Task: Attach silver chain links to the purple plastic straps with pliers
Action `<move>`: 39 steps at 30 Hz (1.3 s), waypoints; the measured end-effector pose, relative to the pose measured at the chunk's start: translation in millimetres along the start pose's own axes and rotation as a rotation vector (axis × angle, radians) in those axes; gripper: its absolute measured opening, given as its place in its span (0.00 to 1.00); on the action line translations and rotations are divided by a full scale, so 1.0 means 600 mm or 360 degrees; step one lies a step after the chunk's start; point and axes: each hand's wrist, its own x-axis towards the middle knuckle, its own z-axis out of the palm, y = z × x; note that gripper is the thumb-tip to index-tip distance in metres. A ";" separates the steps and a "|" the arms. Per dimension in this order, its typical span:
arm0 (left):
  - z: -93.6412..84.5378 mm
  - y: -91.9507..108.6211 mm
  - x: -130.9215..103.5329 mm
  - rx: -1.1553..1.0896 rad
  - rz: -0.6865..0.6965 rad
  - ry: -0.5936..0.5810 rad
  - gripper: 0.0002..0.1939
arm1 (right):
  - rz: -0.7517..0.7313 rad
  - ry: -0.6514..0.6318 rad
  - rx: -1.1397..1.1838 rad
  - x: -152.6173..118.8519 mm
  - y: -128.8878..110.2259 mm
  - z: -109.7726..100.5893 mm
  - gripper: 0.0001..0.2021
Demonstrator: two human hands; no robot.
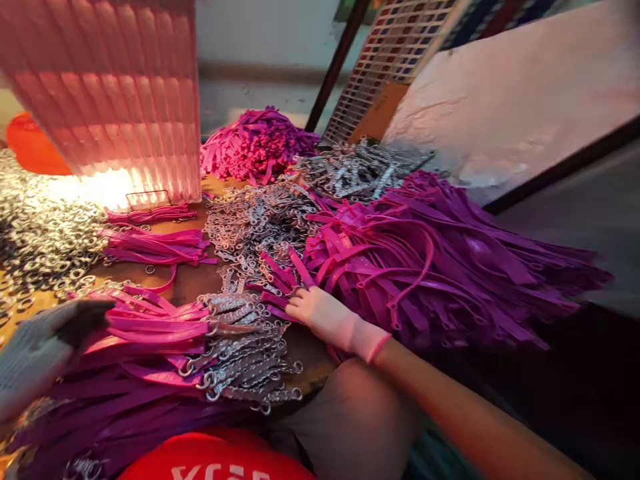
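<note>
My right hand (323,319), in a pale knitted glove, is closed over the ends of a few magenta straps (283,283) at the near edge of a big strap pile (400,253). Smeared by motion, my gloved left hand (45,353) is at the left edge, its dark fingers beside a bundle of straps (155,333). What it holds, if anything, I cannot make out. Silvery twisted metal pieces with rings (245,360) are joined to the right ends of that bundle, which lies low in front of me.
Loose metal rings (50,227) are heaped at the left, near an orange container (37,143). A ribbed translucent panel (135,100) stands behind short strap bundles (155,245). Metal pieces (265,220) and another strap pile (260,143) lie farther back. A dark bar (565,163) slants at right.
</note>
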 end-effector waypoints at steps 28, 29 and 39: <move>0.177 0.047 -0.034 -0.0738 0.0025 -0.0524 0.17 | 0.0100 0.0665 0.1773 0.156 -0.230 -0.138 0.14; 0.178 0.050 -0.032 -0.0649 0.0143 -0.0437 0.17 | 0.0078 0.0650 0.1800 0.158 -0.232 -0.141 0.15; 0.158 0.070 -0.050 -0.1384 -0.0305 -0.0797 0.19 | 0.0529 0.0944 0.2213 0.169 -0.233 -0.140 0.11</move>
